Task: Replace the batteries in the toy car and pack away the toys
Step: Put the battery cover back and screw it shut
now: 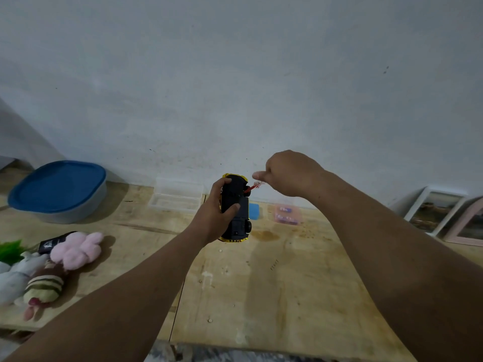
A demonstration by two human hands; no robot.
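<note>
My left hand grips a yellow toy car above the wooden table, its black underside turned up toward me. My right hand holds a small screwdriver with a clear handle and red shaft, its tip against the car's underside near the far end. A small clear packet of batteries lies on the table behind the car, next to a blue piece. Plush toys lie in a heap at the left: a pink one, a grey one and a striped one.
A grey tub with a blue lid stands at the back left. An open clear plastic case sits by the wall. Two picture frames lean against the wall at the right. A dark remote lies beside the plush toys.
</note>
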